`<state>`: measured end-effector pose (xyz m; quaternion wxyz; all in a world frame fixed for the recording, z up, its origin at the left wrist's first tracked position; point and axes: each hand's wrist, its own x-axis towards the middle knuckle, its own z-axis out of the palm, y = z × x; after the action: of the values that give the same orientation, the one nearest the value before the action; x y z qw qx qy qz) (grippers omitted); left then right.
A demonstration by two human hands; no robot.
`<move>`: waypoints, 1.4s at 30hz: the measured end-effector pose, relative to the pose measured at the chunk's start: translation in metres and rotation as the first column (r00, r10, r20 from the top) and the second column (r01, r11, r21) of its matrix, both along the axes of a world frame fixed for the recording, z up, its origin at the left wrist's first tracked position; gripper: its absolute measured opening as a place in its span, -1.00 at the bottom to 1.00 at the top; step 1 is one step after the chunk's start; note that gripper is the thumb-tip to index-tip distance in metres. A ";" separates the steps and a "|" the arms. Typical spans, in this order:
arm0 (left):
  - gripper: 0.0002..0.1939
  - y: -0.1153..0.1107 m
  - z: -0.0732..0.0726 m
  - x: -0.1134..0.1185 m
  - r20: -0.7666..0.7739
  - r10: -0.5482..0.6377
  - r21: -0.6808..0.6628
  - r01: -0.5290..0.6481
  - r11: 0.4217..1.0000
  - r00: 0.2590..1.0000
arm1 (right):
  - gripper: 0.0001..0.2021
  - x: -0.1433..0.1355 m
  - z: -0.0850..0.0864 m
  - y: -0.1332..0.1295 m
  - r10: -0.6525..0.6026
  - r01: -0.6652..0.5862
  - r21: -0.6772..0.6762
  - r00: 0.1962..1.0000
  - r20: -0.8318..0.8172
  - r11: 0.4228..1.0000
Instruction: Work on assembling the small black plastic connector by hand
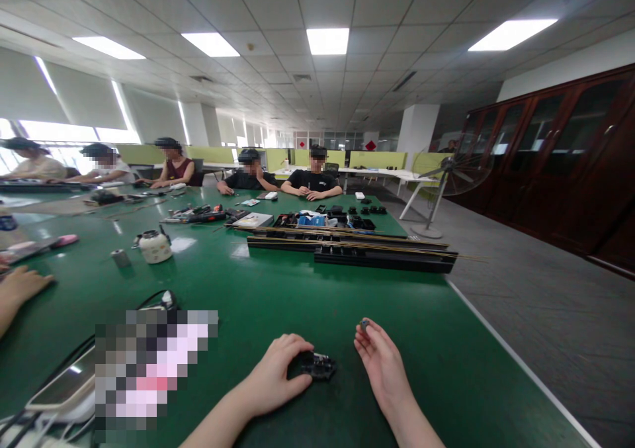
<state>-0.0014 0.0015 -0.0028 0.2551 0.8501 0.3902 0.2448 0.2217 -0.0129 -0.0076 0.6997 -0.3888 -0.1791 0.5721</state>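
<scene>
Left hand (280, 375) on a small black assembly (318, 366), right hand (384, 365) with a tiny grey piece (364, 325).
The left fingers grasp the assembly well in from the right edge of the green worktop (476, 362); the right fingers pinch the piece, nearer that edge. Beyond, black rails (387, 261) end beside it.

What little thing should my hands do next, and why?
I'd probably bring the right hand closer to the black part, because its fingertips pinch a small grey piece held apart from it, while the left hand grips the black part.
</scene>
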 end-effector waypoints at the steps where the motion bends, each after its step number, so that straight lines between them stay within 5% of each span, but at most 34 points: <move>1: -0.61 0.000 0.000 0.000 0.001 -0.001 0.002 0.001 1.000 1.000 | -0.69 0.000 0.000 0.000 -0.001 0.001 -0.002 1.000 0.002 1.000; 11: -0.60 -0.001 0.006 0.003 -0.018 0.006 -0.018 -0.007 1.000 1.000 | -0.63 -0.002 0.001 0.000 -0.004 0.004 -0.010 1.000 0.020 1.000; 17: -0.58 -0.001 0.007 0.002 -0.030 0.004 -0.021 -0.004 1.000 1.000 | -0.59 -0.006 -0.005 0.001 0.006 -0.009 0.010 0.971 0.239 1.000; 33: -0.66 0.003 0.000 -0.001 -0.030 0.000 -0.001 0.000 1.000 1.000 | -0.63 -0.015 -0.002 -0.005 0.157 -0.267 0.066 0.731 0.664 0.962; 42: -0.71 0.003 -0.002 -0.003 -0.018 -0.040 -0.002 0.040 0.999 0.999 | -0.78 -0.019 0.007 -0.013 0.155 -0.338 0.023 0.489 0.858 0.941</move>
<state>-0.0045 0.0041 -0.0047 0.2572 0.8598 0.3753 0.2318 0.2031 -0.0260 -0.0005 0.4678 -0.5189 -0.6025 0.3859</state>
